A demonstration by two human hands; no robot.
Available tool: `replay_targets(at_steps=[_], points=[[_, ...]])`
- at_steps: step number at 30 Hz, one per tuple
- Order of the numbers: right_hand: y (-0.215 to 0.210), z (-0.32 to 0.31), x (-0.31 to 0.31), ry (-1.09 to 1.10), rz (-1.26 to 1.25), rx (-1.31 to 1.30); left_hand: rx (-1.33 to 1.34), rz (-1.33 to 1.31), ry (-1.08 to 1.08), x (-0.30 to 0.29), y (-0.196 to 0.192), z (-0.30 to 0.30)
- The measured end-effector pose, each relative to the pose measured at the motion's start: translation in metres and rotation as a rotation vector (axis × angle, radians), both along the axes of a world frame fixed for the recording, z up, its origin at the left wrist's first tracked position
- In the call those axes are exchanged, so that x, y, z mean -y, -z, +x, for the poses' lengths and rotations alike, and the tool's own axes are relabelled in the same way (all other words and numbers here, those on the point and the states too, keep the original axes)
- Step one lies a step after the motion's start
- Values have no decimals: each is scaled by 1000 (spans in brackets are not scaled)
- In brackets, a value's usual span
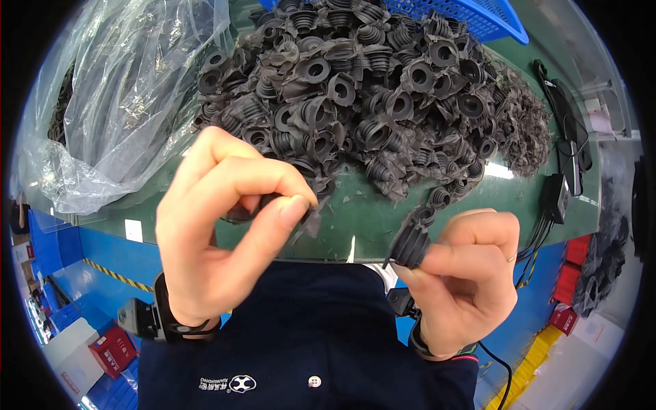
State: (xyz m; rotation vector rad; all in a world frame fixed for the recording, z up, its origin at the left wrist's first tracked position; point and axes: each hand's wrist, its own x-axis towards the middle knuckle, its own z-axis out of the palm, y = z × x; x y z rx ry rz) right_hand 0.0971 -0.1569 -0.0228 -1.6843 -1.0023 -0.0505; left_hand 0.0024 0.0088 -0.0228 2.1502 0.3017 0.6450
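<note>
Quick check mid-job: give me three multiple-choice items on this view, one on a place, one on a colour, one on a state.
1. Where is the pile of rubber bellows?
A. on the green table beyond the hands
B. inside the blue basket
C. on the floor

2. What colour is the basket?
A. red
B. blue
C. white

3. What is the right hand doing?
A. resting flat and open
B. pinching a ribbed black bellows
C. holding a cable

Answers: 1 A, the pile lies on the table; 2 B, blue mesh at the top; 3 B, the bellows sits between the fingers.
</note>
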Motion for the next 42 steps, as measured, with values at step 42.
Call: replay_targets(at_steps=[42], points=[[9, -4, 3, -303, 94, -155, 304, 262, 54, 3, -3, 12]])
